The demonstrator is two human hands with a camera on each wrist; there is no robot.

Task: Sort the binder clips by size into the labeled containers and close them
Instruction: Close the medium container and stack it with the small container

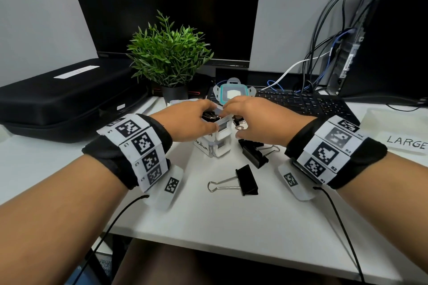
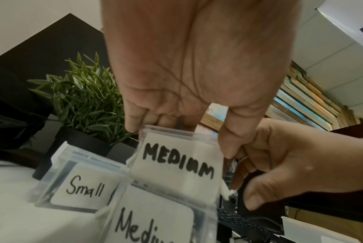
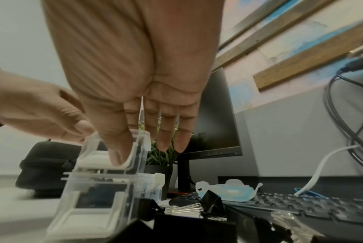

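A clear lid labelled MEDIUM sits tilted over the open medium container, which has dark clips inside. My left hand grips the lid's left side, fingers over the top edge and thumb on the near corner. My right hand pinches the lid's right side, its thumb on the side flap and the fingers behind. Two large black binder clips lie on the desk in front, and smaller clips lie under my right hand.
The small container stands just left of the medium one. A clear tub labelled LARGE is at the far right. A teal-rimmed lid rests on the keyboard. A potted plant, monitor and black case stand behind.
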